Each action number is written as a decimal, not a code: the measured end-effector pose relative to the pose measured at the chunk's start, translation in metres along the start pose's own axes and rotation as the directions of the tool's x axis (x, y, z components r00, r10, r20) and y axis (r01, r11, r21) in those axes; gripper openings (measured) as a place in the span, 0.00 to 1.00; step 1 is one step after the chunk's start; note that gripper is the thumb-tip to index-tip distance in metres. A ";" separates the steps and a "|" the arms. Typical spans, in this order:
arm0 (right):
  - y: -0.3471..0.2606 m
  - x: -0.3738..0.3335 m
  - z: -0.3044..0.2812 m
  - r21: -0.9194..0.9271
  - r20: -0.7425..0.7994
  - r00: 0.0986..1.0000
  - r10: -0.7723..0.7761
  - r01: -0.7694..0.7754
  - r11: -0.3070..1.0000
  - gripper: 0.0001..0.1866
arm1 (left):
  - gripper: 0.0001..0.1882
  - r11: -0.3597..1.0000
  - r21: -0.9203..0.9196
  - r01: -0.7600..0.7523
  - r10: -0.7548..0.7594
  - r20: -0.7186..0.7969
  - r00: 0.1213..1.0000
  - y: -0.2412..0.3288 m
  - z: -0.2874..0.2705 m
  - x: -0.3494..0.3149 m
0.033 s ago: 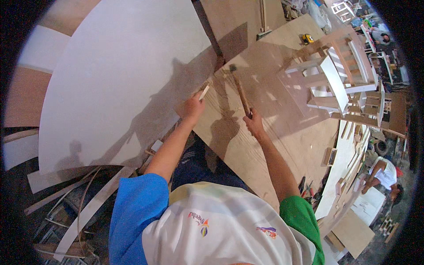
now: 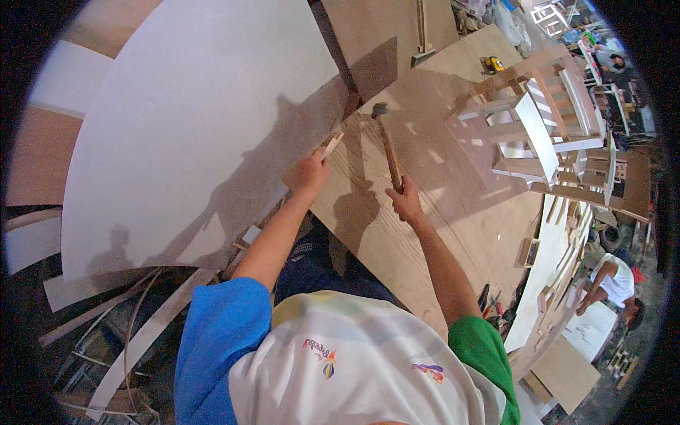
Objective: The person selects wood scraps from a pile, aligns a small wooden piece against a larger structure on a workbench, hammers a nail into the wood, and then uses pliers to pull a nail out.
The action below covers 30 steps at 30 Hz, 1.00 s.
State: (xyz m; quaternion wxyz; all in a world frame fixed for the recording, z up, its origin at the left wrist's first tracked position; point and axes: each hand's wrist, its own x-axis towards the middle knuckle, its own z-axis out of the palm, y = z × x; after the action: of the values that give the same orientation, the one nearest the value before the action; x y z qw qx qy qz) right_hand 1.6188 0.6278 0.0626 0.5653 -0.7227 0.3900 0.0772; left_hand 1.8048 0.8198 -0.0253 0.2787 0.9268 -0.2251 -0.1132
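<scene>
My right hand [image 2: 406,201] is closed round the lower end of a hammer's wooden handle [image 2: 390,156]. The dark hammer head [image 2: 380,111] points away from me and is blurred, up over the far left part of the plywood sheet [image 2: 397,262]. My left hand [image 2: 310,174] grips a short pale strip of wood [image 2: 331,145] that sticks out past the fingers, near the sheet's left edge. The fingertips of that hand are partly hidden. Between the two hands, dark shadows fall on the plywood.
A large white panel [image 2: 191,142] lies to the left. White-and-wood stool-like frames [image 2: 531,134] stand at the right, with a yellow tape measure [image 2: 494,64] beyond. Pliers [image 2: 498,308] lie near my right elbow. A person in white [image 2: 618,280] bends over boards at the far right.
The hammer head has shifted slightly to the right, and the handle has tilted a little with it. The wood strip in my left hand has turned slightly and shows more of its length.
</scene>
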 end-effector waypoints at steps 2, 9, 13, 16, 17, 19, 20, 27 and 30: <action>0.004 0.000 0.010 0.120 -0.008 1.000 0.005 -0.004 0.993 0.13 | 0.17 0.999 -0.022 -0.038 0.039 0.033 0.999 0.012 -0.015 0.009; -0.009 -0.005 0.041 0.213 0.000 1.000 0.006 -0.006 0.977 0.08 | 0.17 0.992 0.036 -0.120 0.117 0.054 0.992 0.001 -0.013 0.036; -0.001 -0.002 0.047 0.087 0.019 1.000 -0.009 0.008 0.996 0.08 | 0.15 0.992 0.085 -0.090 0.087 0.039 0.995 0.013 -0.007 0.040; 0.002 -0.001 0.051 -0.051 0.015 0.999 -0.038 0.038 0.998 0.10 | 0.14 0.995 0.079 -0.062 0.061 0.014 0.998 0.020 -0.008 0.042; -0.005 -0.003 0.050 -0.075 0.026 0.999 -0.042 0.044 0.996 0.10 | 0.14 0.996 0.077 -0.052 0.052 0.006 0.999 0.021 -0.006 0.041; -0.015 -0.004 0.047 -0.124 0.050 0.997 -0.050 0.056 0.991 0.10 | 0.14 0.993 0.102 -0.059 0.063 -0.040 0.997 0.021 -0.004 0.038; -0.024 -0.007 0.046 -0.127 0.062 0.998 -0.032 0.040 0.991 0.11 | 0.14 0.988 0.132 -0.074 0.085 -0.079 0.993 0.020 -0.002 0.038; -0.004 0.020 0.040 -0.370 0.037 0.949 -0.312 0.303 0.878 0.13 | 0.11 0.976 0.179 -0.126 0.151 -0.134 0.979 0.015 0.007 0.040; -0.026 0.017 0.039 -0.383 0.046 0.959 -0.279 0.275 0.882 0.14 | 0.12 0.965 0.185 -0.184 0.223 -0.216 0.951 0.011 0.014 0.041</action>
State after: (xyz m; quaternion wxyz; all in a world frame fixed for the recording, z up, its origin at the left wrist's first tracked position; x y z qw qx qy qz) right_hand 1.6602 0.6554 0.0593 0.4150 -0.8685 0.2627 0.0672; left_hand 1.8320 0.7858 -0.0341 0.2372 0.9250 -0.2934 0.0455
